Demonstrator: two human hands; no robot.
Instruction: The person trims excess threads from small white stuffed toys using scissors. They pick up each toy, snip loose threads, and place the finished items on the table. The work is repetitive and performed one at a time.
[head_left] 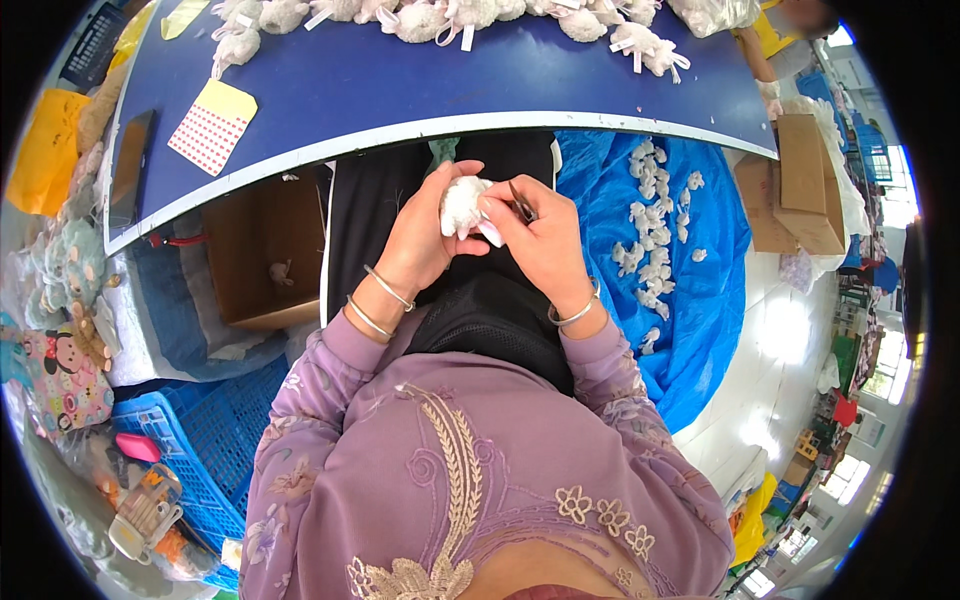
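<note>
Over my lap, my left hand (425, 230) is closed around a small fluffy white plush toy (461, 203). My right hand (545, 240) meets it from the other side, thumb and fingertips pinching near a smooth pale flap (490, 233) that looks like an ear. A small dark metal tool (522, 203), perhaps thread snips, is also held in the right hand, sticking up between its fingers. The right fingers partly cover the toy. Just beyond my hands runs the white edge of a blue table (450, 85).
White plush toys (420, 20) line the table's far side. A sheet with red marks (213, 128) and a dark flat phone-like object (131, 170) lie at left. Below are a cardboard box (225, 255), blue crate (185, 440) and blue sheeting (700, 330) bearing several toys. Someone's arm (757, 60) shows far right.
</note>
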